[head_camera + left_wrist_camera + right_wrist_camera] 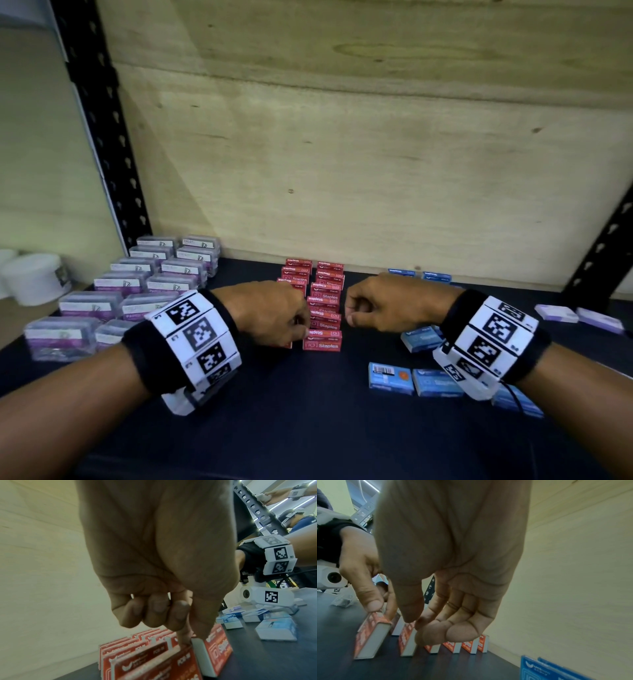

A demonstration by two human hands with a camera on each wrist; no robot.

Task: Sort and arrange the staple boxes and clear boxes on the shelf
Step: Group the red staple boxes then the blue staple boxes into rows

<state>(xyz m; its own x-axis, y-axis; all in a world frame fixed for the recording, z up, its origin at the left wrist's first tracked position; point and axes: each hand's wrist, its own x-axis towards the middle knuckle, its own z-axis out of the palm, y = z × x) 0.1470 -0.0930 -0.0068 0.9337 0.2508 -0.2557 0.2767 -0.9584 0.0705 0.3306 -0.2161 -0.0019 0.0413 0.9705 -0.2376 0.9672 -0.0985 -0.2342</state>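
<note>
Standing at the far left of the dark shelf [335, 428], the clear boxes [137, 284] with purple labels form two rows running from front to back, close beside one another. Beyond the shelf's left edge sit white tubs [34, 277], past a black perforated upright [99, 126].

At the centre, the red staple boxes [322, 301] stand on edge in two rows that run toward the wooden back panel [342, 154]. The left hand [270, 313] is over the front of these rows. Seen from its wrist camera, the index finger and thumb reach down onto the top edge of the nearest red box [173, 660], pinching it, while the other three fingers [154, 615] are curled into the palm. The front box of the right-hand row [322, 339] stands just beside that hand.

The right hand [383, 305] is at the right side of the red rows, fingers curled with thumb against them. From its wrist camera the thumb tip and fingertips [460, 632] hang just over a red box [407, 639] in the row; whether they touch or hold it cannot be told.

Right of centre, blue staple boxes [421, 380] lie scattered flat near the front, with two more [418, 274] standing at the back panel. At the far right, two pale lilac boxes [579, 317] lie flat near a second black upright [603, 246].
</note>
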